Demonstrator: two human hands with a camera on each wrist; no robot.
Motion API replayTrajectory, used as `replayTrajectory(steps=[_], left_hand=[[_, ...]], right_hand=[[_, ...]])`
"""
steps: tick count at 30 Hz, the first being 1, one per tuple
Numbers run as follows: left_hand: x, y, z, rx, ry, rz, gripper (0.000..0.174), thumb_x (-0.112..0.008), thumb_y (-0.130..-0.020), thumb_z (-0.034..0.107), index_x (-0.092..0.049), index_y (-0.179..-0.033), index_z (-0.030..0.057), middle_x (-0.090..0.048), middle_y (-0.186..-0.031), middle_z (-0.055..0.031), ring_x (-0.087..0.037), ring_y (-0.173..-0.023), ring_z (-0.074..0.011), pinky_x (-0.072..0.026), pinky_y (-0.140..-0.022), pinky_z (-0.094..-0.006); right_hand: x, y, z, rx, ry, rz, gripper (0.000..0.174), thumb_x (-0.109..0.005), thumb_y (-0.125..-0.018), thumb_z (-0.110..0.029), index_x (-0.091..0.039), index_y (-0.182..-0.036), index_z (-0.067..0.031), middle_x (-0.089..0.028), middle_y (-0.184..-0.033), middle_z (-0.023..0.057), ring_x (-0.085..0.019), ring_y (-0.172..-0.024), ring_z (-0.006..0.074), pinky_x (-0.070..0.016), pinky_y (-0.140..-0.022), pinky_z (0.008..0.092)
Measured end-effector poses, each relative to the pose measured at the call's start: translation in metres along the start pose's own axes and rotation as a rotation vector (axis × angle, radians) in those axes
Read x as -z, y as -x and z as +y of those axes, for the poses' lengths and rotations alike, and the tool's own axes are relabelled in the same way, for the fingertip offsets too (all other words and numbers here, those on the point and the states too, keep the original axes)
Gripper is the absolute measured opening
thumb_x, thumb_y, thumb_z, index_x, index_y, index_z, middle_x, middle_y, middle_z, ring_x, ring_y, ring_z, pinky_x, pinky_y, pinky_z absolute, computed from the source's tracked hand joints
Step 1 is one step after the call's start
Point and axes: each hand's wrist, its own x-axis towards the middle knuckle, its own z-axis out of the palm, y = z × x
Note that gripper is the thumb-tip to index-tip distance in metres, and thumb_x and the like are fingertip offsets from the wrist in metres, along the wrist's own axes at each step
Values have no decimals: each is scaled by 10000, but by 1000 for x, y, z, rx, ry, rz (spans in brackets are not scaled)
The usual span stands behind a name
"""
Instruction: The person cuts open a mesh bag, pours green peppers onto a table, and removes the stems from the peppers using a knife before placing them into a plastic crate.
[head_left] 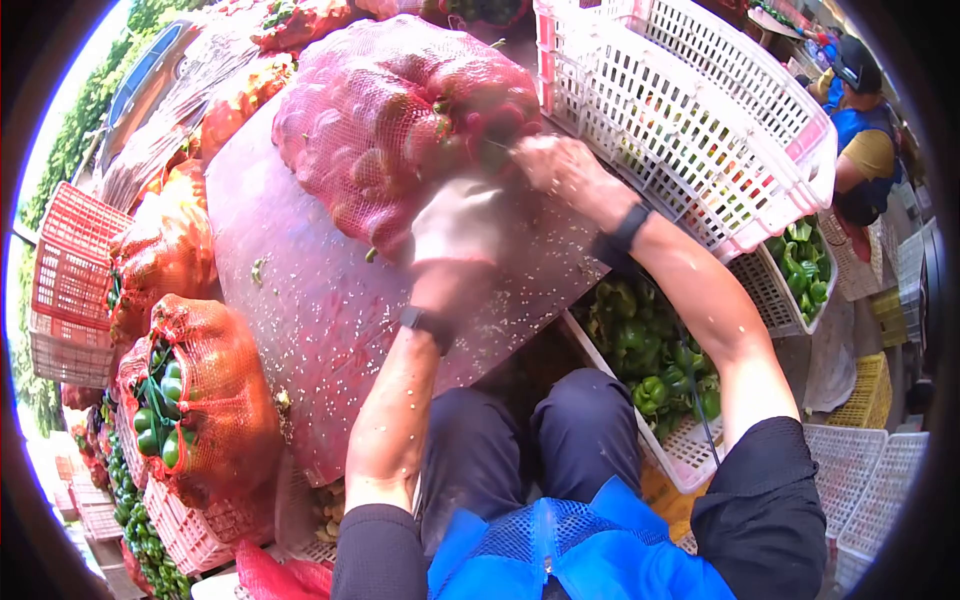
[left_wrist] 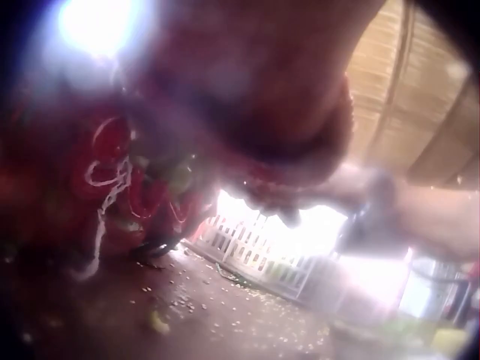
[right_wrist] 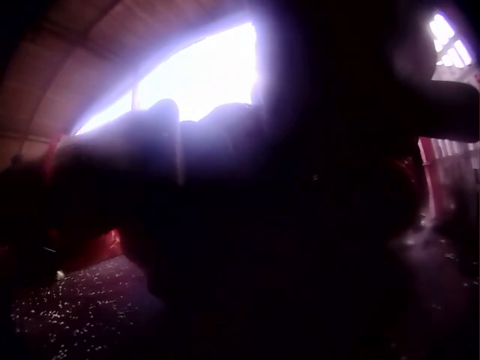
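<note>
A full red mesh bag (head_left: 390, 120) lies on the table, its gathered mouth toward the person. At that mouth my left hand (head_left: 458, 225), pale and blurred, grips the mesh; its fingertips are hidden. Just right of it my right hand (head_left: 568, 172) has curled fingers and pinches a thin strand by the bag's edge. In the left wrist view, a looped white string (left_wrist: 105, 199) hangs against the red mesh, with a green pepper (left_wrist: 178, 176) showing behind. The right wrist view is mostly dark.
The worn table (head_left: 290, 330) is strewn with pale seeds. White crates (head_left: 690, 120) stand at the right, with a crate of green peppers (head_left: 650, 390) below. Orange mesh bags (head_left: 225, 400) line the left side. Another person (head_left: 862, 150) is at far right.
</note>
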Motion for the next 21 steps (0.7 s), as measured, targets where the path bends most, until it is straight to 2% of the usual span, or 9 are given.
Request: replayTrajectory(steps=[3, 4, 5, 8, 11, 15, 17, 18, 21], left_hand=[[-4, 20, 2, -92, -67, -59, 106, -689, -773, 166, -742, -860, 192, -699, -921, -31, -681, -816, -241, -560, -712, -369], [-7, 12, 1, -166, -191, -81, 96, -697, -760, 153, -730, -844, 186, -698, -908, -28, -679, -807, -231, -557, -698, -361], [-8, 10, 1, -41, -86, -56, 73, -652, -808, 177, -721, -806, 153, -688, -821, -20, -672, -779, -244, -540, -632, -378], [-6, 30, -10, -16, 167, -63, 86, -661, -825, 179, -744, -842, 162, -700, -849, -30, -680, -763, -247, -556, -672, -369], [2, 36, -16, -27, 88, -100, 148, -701, -825, 202, -778, -946, 167, -736, -962, -43, -709, -847, -228, -566, -738, -352], [-8, 41, -10, 118, 247, -48, 115, -694, -827, 146, -766, -916, 136, -724, -929, -61, -699, -816, -236, -566, -741, -336], [-9, 47, -14, 96, 335, -29, 100, -694, -824, 131, -757, -902, 128, -721, -911, -56, -693, -795, -226, -562, -729, -329], [-9, 51, -18, 85, 371, -22, 94, -695, -822, 123, -753, -895, 124, -720, -901, -53, -690, -784, -222, -560, -724, -326], [-9, 65, -31, 81, 497, -1, 74, -695, -816, 99, -739, -874, 112, -715, -874, -44, -681, -751, -207, -555, -706, -316]], right_hand=[[3, 30, 2, -85, -20, -150, 170, -532, -948, -183, -636, -992, -56, -670, -804, 145, -697, -776, 317, -559, -683, 432], [-6, 23, 3, -57, -77, -35, 183, -521, -948, -182, -641, -977, -47, -668, -812, 157, -690, -776, 338, -554, -687, 440], [-6, 14, -1, -26, -133, 68, 198, -510, -948, -181, -646, -963, -38, -666, -820, 170, -682, -776, 358, -548, -691, 448], [-1, 20, -1, 44, -248, 94, 190, -513, -947, -163, -650, -931, -32, -658, -818, 187, -670, -752, 371, -535, -675, 464], [-6, 36, 4, 39, -114, -141, 182, -514, -951, -136, -659, -972, -29, -656, -860, 196, -655, -731, 373, -516, -644, 469], [-1, 37, 2, 65, -111, 32, 223, -495, -973, -103, -663, -1054, 19, -653, -851, 216, -650, -710, 388, -521, -657, 484], [-2, 26, 3, 268, 274, 138, 224, -520, -948, -102, -652, -1063, 36, -651, -869, 201, -656, -758, 374, -532, -692, 472], [-16, 20, 4, 152, 189, 0, 246, -548, -896, -102, -643, -1081, 30, -636, -927, 160, -649, -833, 334, -529, -708, 441], [-26, 31, 0, 261, 211, 68, 248, -552, -860, -94, -650, -1049, 33, -625, -864, 155, -636, -822, 325, -531, -713, 427]])
